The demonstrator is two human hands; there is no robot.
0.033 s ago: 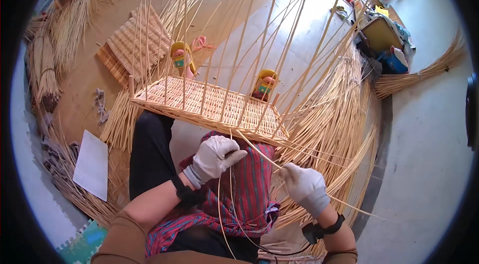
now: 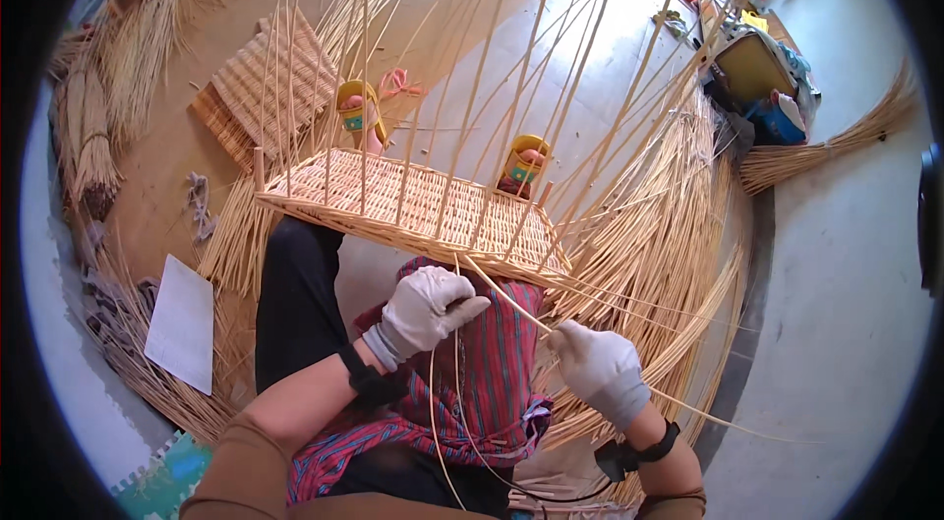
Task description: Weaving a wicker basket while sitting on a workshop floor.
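Tall canes (image 2: pixel 365 48) cut off above, right fingers (image 2: pixel 565 338) partly hidden, distant clutter (image 2: pixel 753 21) indistinct

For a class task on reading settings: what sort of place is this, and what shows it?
Probably a basket-weaving workshop, perhaps a makeshift one. A flat wicker piece has tall, unwoven canes rising along its edges, a big heap of loose canes lies beside it, and a woven panel lies beyond.

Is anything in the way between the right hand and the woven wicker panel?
Nothing visible: the right hand grips a pale rod running uncrossed to the woven wicker panel's near edge. The left hand is off to its left.
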